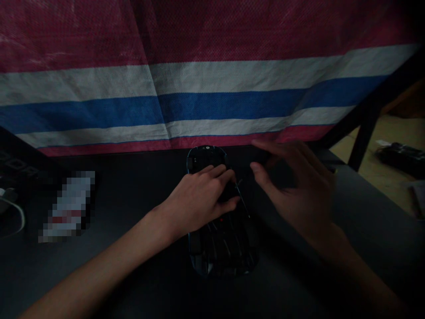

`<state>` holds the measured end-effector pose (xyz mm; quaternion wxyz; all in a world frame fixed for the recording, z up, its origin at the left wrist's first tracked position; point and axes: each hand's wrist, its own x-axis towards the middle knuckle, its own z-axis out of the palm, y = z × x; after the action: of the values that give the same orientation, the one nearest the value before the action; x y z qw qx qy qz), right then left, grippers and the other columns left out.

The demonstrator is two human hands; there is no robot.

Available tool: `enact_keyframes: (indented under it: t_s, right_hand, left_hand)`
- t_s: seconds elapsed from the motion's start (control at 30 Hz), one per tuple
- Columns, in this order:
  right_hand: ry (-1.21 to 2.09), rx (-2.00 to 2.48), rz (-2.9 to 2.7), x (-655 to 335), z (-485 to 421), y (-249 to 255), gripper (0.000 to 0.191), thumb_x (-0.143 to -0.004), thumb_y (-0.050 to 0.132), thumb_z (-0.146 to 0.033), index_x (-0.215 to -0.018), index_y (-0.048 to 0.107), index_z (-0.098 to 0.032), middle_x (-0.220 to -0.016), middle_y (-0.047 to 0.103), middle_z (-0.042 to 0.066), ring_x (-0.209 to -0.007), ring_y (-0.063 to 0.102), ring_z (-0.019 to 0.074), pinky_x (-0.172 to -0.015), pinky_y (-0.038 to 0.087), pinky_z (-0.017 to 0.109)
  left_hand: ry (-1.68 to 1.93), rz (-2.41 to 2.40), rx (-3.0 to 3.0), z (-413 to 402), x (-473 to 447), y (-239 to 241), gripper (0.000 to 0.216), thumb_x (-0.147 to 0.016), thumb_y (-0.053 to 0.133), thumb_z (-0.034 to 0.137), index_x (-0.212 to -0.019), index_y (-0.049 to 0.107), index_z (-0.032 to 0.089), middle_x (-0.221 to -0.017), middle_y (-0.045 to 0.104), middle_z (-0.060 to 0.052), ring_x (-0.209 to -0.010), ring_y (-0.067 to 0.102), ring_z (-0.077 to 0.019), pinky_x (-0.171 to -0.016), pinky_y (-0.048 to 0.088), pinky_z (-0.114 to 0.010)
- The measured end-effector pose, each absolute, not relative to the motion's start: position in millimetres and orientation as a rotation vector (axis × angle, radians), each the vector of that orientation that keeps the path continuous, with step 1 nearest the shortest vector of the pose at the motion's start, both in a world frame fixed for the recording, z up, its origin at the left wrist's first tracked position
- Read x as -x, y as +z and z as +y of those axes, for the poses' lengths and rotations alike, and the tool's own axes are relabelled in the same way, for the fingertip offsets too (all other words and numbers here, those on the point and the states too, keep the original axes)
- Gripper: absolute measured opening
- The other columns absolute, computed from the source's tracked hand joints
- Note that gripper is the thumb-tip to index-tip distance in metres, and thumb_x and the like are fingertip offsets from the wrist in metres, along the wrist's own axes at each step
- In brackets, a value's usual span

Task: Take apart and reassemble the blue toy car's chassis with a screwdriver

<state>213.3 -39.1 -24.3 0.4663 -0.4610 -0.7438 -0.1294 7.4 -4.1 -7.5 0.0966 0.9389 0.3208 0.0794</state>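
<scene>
A dark toy car (pixel 224 250) lies on the black tabletop with its underside up, as its wheels and ribbed base suggest. A small red dot shows near its middle. My left hand (pixel 202 195) lies across the car, fingers curled over its body and thumb near the right edge. Beneath that palm, part of the car is hidden. Off to the car's right, my right hand (pixel 295 181) hovers with thumb and forefinger apart. Nothing can be made out between them, though the light is very dim.
A striped red, white and blue woven sheet (pixel 206 102) hangs behind the black table (pixel 146 274). At left are a blurred-out pale item (pixel 68 206) and a white cable (pixel 20 212). A dark frame leg (pixel 365 137) stands at right, with dark items (pixel 401 155) on the floor beyond.
</scene>
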Motion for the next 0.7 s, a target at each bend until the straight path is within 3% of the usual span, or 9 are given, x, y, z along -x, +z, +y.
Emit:
enact_keyframes:
  t_s: [0.2,0.33,0.4,0.53,0.6,0.7]
  right_hand:
    - [-0.105,1.113,-1.854,-208.1,-28.0,-37.4,0.018,-0.097,0.057,-0.016,-0.108,0.066,-0.027,-0.1,0.069,0.005,-0.097,0.067,0.0227,-0.089,0.057,0.041]
    - [0.356,1.208,-1.777,-209.8,-2.4,-70.0,0.026,-0.103,0.054,-0.033,-0.126,0.064,-0.028,-0.127,0.064,0.008,-0.119,0.064,0.0229,-0.101,0.054,0.044]
    - [0.577,1.25,-1.805,-213.3,9.1,-85.5,0.032,-0.108,0.042,-0.032,-0.131,0.063,-0.028,-0.126,0.068,0.006,-0.119,0.065,0.021,-0.106,0.05,0.046]
    - [0.735,1.251,-1.778,-219.7,19.5,-99.7,0.034,-0.106,0.045,-0.032,-0.138,0.058,-0.029,-0.115,0.072,0.005,-0.098,0.069,0.0188,-0.093,0.054,0.041]
    - [0.712,1.233,-1.766,-223.0,21.0,-99.9,0.032,-0.105,0.046,-0.032,-0.135,0.058,-0.026,-0.104,0.071,0.003,-0.089,0.069,0.0177,-0.085,0.054,0.037]
    - [0.429,1.378,-1.777,-231.6,22.6,-98.4,0.027,-0.102,0.051,-0.033,-0.124,0.063,-0.024,-0.093,0.064,0.002,-0.081,0.064,0.0184,-0.077,0.05,0.034]
  left_hand:
    - [0.224,0.966,-2.778,-2.5,-7.6,-10.3,0.035,-0.105,0.055,0.043,-0.128,0.061,0.018,-0.126,0.066,-0.008,-0.116,0.066,-0.0282,-0.087,0.058,-0.039]
    - [0.262,0.953,-2.785,-1.1,-7.7,-13.6,0.037,-0.105,0.055,0.043,-0.133,0.06,0.019,-0.137,0.063,-0.009,-0.123,0.064,-0.0284,-0.095,0.057,-0.042]
    - [0.262,0.953,-2.783,-1.4,-7.9,-12.9,0.035,-0.105,0.056,0.042,-0.131,0.061,0.019,-0.137,0.063,-0.009,-0.123,0.064,-0.0277,-0.096,0.056,-0.041]
    - [0.235,0.95,-2.777,-3.2,-8.2,-8.2,0.033,-0.104,0.056,0.041,-0.128,0.063,0.019,-0.134,0.065,-0.009,-0.12,0.065,-0.0275,-0.089,0.056,-0.038]
    - [0.233,0.953,-2.769,-4.0,-7.9,-6.9,0.032,-0.104,0.056,0.041,-0.127,0.063,0.019,-0.133,0.065,-0.008,-0.119,0.065,-0.0273,-0.087,0.056,-0.037]
    - [0.24,0.957,-2.764,-4.4,-7.0,-7.8,0.032,-0.104,0.057,0.04,-0.127,0.062,0.019,-0.13,0.065,-0.007,-0.117,0.066,-0.0272,-0.087,0.057,-0.038]
